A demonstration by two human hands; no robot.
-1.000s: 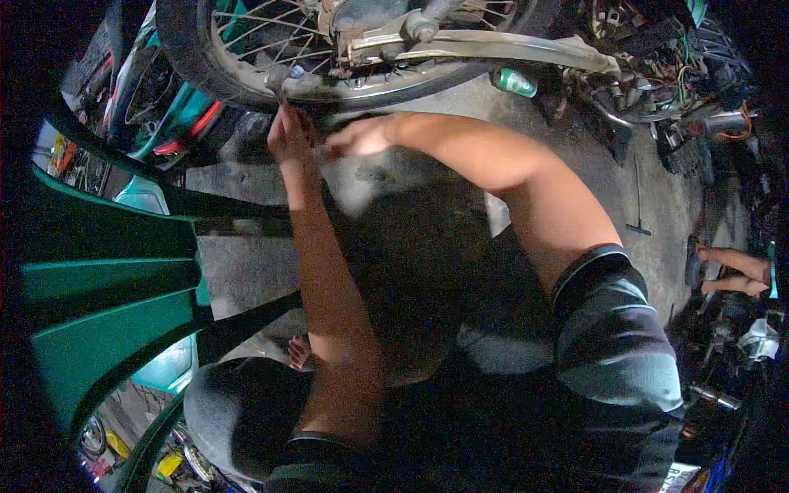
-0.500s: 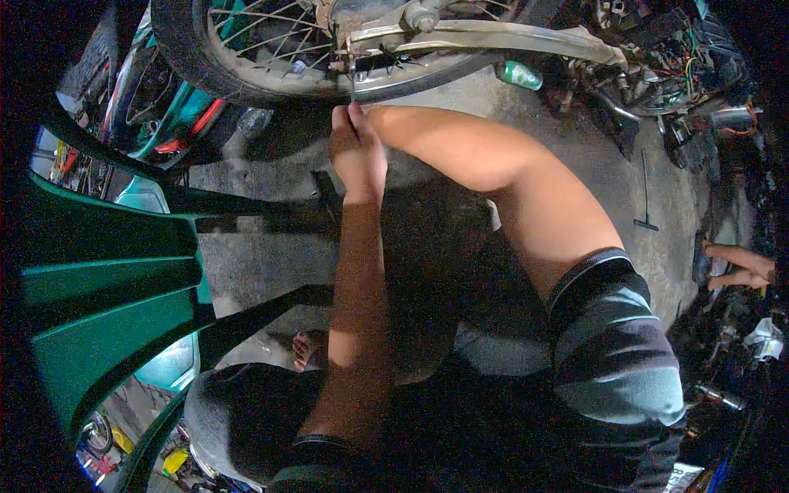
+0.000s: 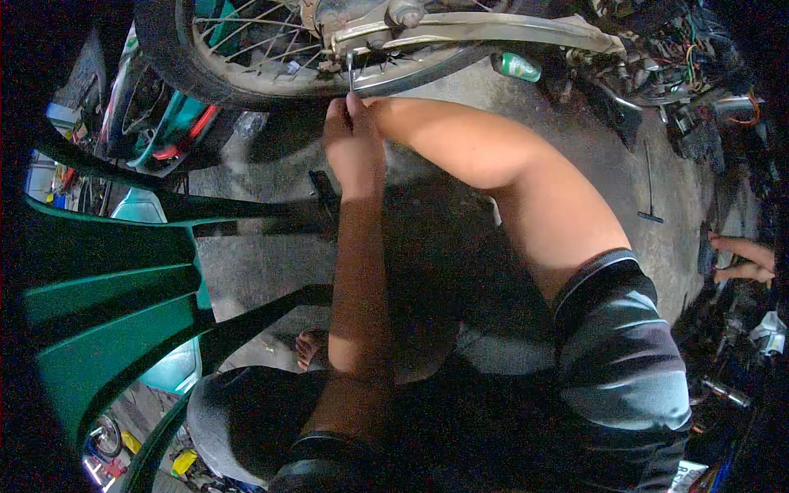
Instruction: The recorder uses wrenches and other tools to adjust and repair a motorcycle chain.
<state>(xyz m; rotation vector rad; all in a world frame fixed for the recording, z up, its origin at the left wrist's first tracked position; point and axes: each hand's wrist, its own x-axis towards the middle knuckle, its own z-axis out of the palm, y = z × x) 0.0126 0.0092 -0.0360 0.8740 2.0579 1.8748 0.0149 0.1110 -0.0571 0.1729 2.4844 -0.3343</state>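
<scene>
Left hand (image 3: 355, 154) shifting right along tyre (image 3: 177, 62) since earlier; fingers pinching metal tool (image 3: 352, 76), likely steadying it near swingarm (image 3: 481, 28); right fingers hiding, I'm unable to tell.

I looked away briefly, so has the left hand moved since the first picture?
Yes, rightward: the left hand was left of the left end of the metal swingarm; now it is roughly below that end.

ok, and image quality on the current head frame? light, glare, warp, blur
Head view: right forearm brightly lit, area between the arms in deep, grainy shadow; head view: pale glare shows through the green chair; head view: fisheye bends the chair's edges and leaves black corners; head view: left grip in dimmer light, no obvious motion blur.
</scene>
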